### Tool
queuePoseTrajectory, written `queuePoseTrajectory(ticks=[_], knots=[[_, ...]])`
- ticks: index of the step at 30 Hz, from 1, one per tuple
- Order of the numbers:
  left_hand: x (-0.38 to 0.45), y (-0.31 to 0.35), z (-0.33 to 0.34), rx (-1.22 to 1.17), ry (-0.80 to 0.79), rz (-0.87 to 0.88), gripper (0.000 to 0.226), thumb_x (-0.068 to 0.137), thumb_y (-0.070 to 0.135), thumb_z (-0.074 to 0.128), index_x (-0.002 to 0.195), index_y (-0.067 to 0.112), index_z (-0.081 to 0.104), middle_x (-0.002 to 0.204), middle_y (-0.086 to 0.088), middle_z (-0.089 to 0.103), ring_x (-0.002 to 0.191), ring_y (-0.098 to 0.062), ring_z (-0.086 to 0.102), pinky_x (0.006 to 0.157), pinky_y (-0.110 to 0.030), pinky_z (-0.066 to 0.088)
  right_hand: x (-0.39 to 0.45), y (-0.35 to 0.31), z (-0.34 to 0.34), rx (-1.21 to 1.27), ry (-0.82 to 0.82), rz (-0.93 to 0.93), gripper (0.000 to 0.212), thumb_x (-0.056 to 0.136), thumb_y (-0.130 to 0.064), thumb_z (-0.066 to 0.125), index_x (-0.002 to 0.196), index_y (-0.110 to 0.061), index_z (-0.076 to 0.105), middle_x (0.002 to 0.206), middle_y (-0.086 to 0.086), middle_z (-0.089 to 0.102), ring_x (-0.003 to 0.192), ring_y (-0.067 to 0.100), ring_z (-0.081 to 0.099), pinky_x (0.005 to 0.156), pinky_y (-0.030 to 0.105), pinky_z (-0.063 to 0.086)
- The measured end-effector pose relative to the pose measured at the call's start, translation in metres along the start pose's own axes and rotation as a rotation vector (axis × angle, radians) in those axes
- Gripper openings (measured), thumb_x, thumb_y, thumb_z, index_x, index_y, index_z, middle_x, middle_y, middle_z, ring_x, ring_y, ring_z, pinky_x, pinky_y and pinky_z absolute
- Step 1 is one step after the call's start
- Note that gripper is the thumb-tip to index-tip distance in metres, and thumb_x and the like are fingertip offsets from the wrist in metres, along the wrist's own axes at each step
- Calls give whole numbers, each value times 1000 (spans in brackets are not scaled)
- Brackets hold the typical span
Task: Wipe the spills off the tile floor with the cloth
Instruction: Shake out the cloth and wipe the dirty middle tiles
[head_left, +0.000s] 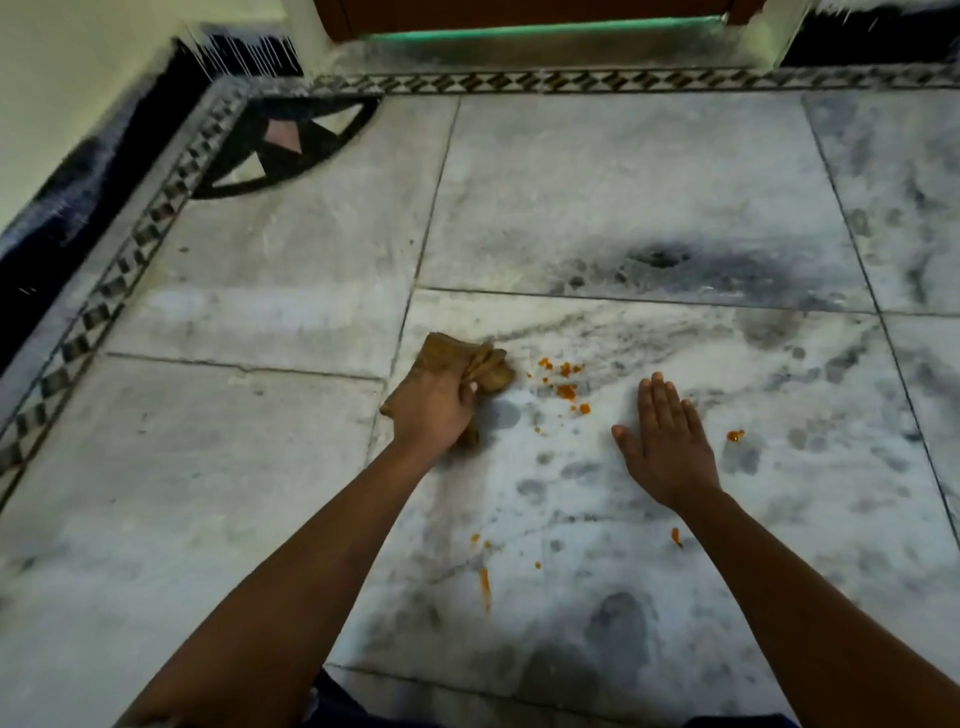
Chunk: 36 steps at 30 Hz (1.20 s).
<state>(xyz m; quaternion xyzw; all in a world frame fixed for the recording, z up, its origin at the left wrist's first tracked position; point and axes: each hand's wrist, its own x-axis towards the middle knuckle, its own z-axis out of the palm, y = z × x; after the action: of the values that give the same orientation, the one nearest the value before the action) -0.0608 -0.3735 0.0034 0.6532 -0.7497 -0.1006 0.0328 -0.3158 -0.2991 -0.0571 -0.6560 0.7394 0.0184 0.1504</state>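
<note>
A crumpled brown cloth (441, 356) lies on the grey marble tile floor (623, 197), and my left hand (434, 410) grips it from above. Just right of the cloth is a cluster of orange spill bits (565, 387). My right hand (662, 444) rests flat on the tile with straight fingers, right of that cluster. One orange drop (735, 435) sits just right of this hand. More orange spots (484, 584) and a small one (676, 536) lie nearer to me, between my forearms.
A patterned black-and-white border (130, 260) runs along the left and far edges of the floor. A wall with a dark skirting (62, 208) stands at the left. A doorway threshold (545, 49) is at the far end. Dark smudges (660, 257) mark the tile ahead.
</note>
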Motion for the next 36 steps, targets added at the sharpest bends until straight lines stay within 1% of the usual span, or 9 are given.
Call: queuePoseTrajectory(ticks=[3, 6, 8, 11, 18, 22, 27, 32, 36], knots=[[4, -5, 27, 15, -10, 133, 50, 89, 47, 35, 127, 22, 56, 126, -14, 57, 114, -35, 51, 89, -41, 35, -1, 4, 11, 34, 19, 28, 90, 78, -62, -3, 147, -4, 0, 157, 14, -2, 145, 24, -1, 115, 33, -4], [15, -22, 45, 65, -49, 142, 75, 76, 70, 19, 140, 37, 37, 156, -5, 19, 143, -27, 14, 107, -46, 5, 0, 5, 17, 41, 40, 21, 87, 82, -60, 1, 147, -4, 2, 156, 14, 0, 145, 25, 0, 114, 34, -3], [25, -20, 54, 59, -88, 94, 80, 72, 76, 12, 145, 43, 16, 159, 1, 2, 146, -23, -3, 111, -49, -2, 1, 7, 17, 50, 41, 12, 85, 82, -60, 1, 147, -5, 1, 156, 13, -3, 145, 23, -3, 113, 32, -7], [48, 4, 56, 45, -125, 46, 75, 79, 75, 19, 146, 43, 6, 159, 1, -6, 145, -25, -10, 112, -54, -4, 1, 8, 18, 66, 50, -2, 84, 83, -60, 3, 147, -6, -1, 156, 12, -4, 143, 18, -8, 112, 31, -10], [12, 16, 64, 91, -118, 381, 69, 81, 69, 16, 144, 43, 6, 158, 2, 3, 146, -26, 1, 112, -48, -8, 1, 9, 19, 85, 79, -15, 87, 85, -65, 3, 147, -5, 4, 156, 13, 1, 144, 24, 0, 112, 31, -6], [9, -18, 59, 81, -72, 278, 66, 82, 65, 21, 144, 42, 19, 157, 2, 12, 145, -25, 10, 112, -51, 2, 1, 9, 18, 95, 76, -15, 82, 85, -60, 7, 147, -6, 0, 156, 11, -4, 141, 17, -10, 112, 29, -12], [68, 15, 53, 110, -156, 140, 67, 87, 66, 25, 147, 38, 13, 159, 0, -1, 145, -26, -3, 112, -56, -4, 2, 10, 20, 85, 81, -31, 85, 85, -64, 1, 147, -6, 1, 152, 6, -11, 142, 18, -9, 112, 29, -12], [22, 45, 67, 156, -162, 363, 66, 85, 63, 11, 147, 39, 5, 158, -3, 5, 146, -26, 3, 112, -52, -6, 1, 8, 20, 105, 75, -16, 82, 86, -62, 6, 147, -7, 0, 153, 6, -9, 144, 21, -6, 113, 31, -9], [-9, 3, 68, 140, -83, 383, 66, 90, 62, 16, 147, 28, 18, 155, -5, 22, 142, -27, 21, 112, -45, 2, 1, 10, 20, 118, 77, -30, 90, 82, -69, -6, 147, -6, 0, 151, 5, -12, 141, 17, -10, 113, 31, -9]])
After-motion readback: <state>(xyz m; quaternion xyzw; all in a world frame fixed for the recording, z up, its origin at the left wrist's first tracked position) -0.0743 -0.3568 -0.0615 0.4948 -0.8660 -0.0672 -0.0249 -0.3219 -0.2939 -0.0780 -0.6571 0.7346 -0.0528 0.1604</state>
